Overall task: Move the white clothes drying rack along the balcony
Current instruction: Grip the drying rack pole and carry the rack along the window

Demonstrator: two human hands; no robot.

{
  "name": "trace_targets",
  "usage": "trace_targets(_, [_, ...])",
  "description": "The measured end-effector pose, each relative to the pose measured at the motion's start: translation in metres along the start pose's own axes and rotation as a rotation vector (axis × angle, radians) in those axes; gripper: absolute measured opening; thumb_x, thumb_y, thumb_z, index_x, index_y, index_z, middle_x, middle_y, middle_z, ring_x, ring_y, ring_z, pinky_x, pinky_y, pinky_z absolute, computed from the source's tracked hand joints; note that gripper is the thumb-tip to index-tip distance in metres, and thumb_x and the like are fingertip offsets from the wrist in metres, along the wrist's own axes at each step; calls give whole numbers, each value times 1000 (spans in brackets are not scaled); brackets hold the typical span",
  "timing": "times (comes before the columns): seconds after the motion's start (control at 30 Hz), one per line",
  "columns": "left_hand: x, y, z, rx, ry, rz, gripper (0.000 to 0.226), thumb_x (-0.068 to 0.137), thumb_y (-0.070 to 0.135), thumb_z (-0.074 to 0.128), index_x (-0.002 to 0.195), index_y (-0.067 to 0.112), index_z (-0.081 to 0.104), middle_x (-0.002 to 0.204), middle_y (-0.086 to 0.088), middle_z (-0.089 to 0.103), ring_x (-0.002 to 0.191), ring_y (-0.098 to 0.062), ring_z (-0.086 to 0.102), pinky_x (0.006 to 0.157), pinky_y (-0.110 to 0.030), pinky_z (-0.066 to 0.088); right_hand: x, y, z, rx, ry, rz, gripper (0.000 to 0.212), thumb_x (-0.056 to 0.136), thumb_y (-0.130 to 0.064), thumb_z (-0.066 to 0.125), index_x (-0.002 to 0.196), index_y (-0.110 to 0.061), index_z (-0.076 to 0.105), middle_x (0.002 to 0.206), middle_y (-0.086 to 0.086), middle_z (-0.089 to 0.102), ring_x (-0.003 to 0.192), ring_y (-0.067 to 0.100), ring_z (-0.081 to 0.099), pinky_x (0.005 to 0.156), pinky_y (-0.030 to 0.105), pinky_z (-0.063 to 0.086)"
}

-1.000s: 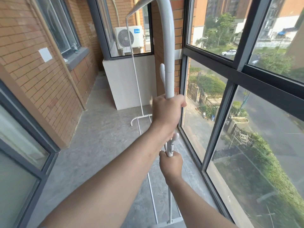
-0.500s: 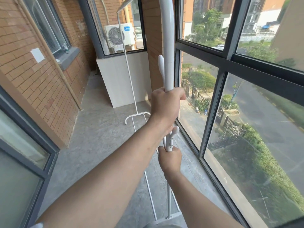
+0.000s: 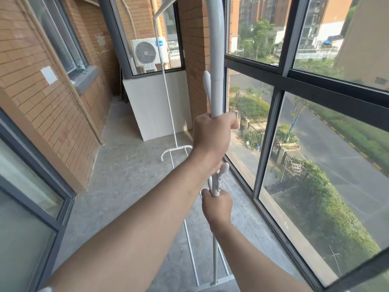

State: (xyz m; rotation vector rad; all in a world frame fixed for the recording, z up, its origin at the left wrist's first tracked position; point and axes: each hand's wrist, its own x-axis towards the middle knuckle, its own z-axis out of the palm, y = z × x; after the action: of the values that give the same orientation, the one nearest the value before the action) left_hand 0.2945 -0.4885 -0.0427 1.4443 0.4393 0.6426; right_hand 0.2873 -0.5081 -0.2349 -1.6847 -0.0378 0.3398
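The white clothes drying rack [image 3: 216, 66] is a tall metal frame standing lengthwise along the balcony beside the glazing. Its near upright pole rises right in front of me, with small white hooks on it. My left hand [image 3: 211, 138] is wrapped around that pole at chest height. Lower on the same pole, my right hand [image 3: 216, 205] grips just under a hook. The far upright [image 3: 167, 95] and its curved foot [image 3: 175, 149] stand near the white end wall. Thin base rails run along the floor between the two ends.
A brick wall [image 3: 48, 106] with a window sill runs along the left. Dark-framed floor-to-ceiling windows [image 3: 265, 142] line the right. A white low wall [image 3: 160, 106] with an air-conditioner unit [image 3: 148, 51] behind glass closes the far end. The grey concrete floor [image 3: 130, 186] lies between.
The rack's far foot sits slightly nearer the end wall and the view has shifted a little. Both hands keep the same grip on the near pole.
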Motion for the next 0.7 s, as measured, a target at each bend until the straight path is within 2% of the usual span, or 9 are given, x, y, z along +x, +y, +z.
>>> trace_targets(0.23, [-23,12,7,-13,17,17,35,59,11,61,40,24,34,45,5,26,41,-17,20,48,-28,19,-15,-3,-15,31,4,-13,36,76,-12,55,56,-19,26,52,-3,29,52,18,26,52,34,26])
trace_targets(0.57, [-61,28,43,8,14,37,35,59,14,63,33,21,41,40,8,30,40,-18,22,49,-28,21,-37,-8,-62,63,-3,-55,39,77,-9,54,56,-20,23,52,-4,26,52,17,23,50,33,22])
trace_targets(0.7, [-81,36,63,7,22,43,29,58,14,63,41,22,41,39,8,31,38,-16,24,48,-27,23,-46,-8,-86,59,-12,-91,41,78,-7,53,55,-20,22,51,-3,25,52,16,22,49,32,21])
